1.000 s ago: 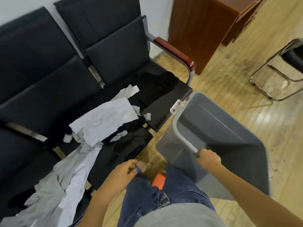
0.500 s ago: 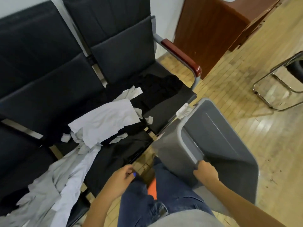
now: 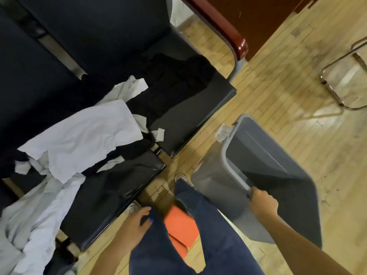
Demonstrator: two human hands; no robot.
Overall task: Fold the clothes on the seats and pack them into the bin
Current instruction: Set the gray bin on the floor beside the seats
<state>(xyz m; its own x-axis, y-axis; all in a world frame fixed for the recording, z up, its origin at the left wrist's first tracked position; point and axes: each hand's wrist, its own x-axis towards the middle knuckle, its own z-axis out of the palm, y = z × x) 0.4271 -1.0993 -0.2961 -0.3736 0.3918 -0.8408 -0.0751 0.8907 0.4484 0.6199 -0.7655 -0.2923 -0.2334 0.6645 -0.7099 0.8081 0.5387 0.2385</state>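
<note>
A grey plastic bin (image 3: 264, 161) is tilted beside my right leg on the wooden floor, and nothing shows inside it. My right hand (image 3: 263, 203) grips its near rim. My left hand (image 3: 139, 221) hangs by my left thigh with loose fingers and holds nothing. On the black seats (image 3: 190, 116) lies a heap of clothes: a white garment (image 3: 83, 135) spread in the middle, pale grey garments (image 3: 35, 215) trailing off the left seat, and black clothes (image 3: 174, 80) on the right seat.
The seat row ends in a red-brown armrest (image 3: 222, 26) on a metal frame. A dark wooden cabinet (image 3: 268, 18) stands behind it. The chrome frame of another chair (image 3: 341, 84) is at the far right. An orange object (image 3: 181, 227) lies on the floor between my legs.
The view has dropped lower and closer to the seats. My right hand has carried the bin a little nearer to the seat row. My left hand stays by my thigh.
</note>
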